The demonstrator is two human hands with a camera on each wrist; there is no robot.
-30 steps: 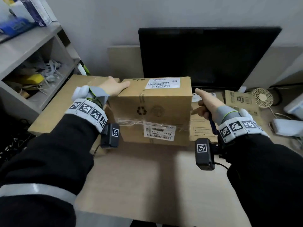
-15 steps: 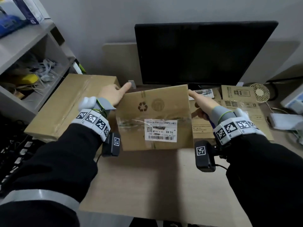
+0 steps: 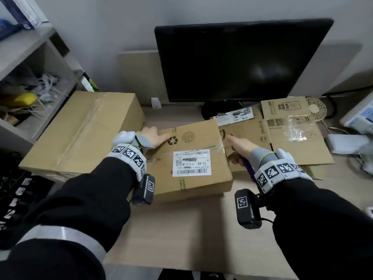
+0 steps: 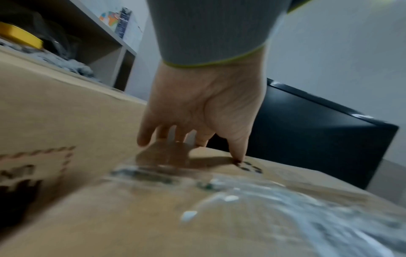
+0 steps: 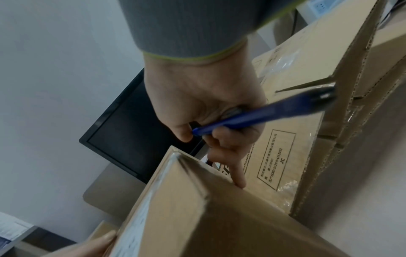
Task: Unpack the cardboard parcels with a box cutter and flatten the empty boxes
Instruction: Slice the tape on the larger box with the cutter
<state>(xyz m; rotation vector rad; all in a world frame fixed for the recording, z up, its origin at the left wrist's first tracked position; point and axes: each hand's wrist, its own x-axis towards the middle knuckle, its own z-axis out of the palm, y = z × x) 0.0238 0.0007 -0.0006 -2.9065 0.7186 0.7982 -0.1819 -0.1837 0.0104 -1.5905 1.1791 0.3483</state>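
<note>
A taped cardboard parcel lies flat on the desk in the middle of the head view, its white shipping label facing up. My left hand rests on the far left corner of its top with fingers spread, the fingertips pressing the cardboard. My right hand is at the parcel's right edge. It grips a blue box cutter in its curled fingers, while the straight index finger touches the parcel's side. The cutter's handle sticks back toward my wrist. No blade shows.
A large sealed box stands to the left, touching the parcel. Flattened cardboard lies at the right under my right hand. A black monitor stands behind, and a shelf unit at the far left. Bare desk lies in front.
The parcel has tipped away from me, so the face with the lower label now lies on top. Both hands followed it down, still at its left and right.
</note>
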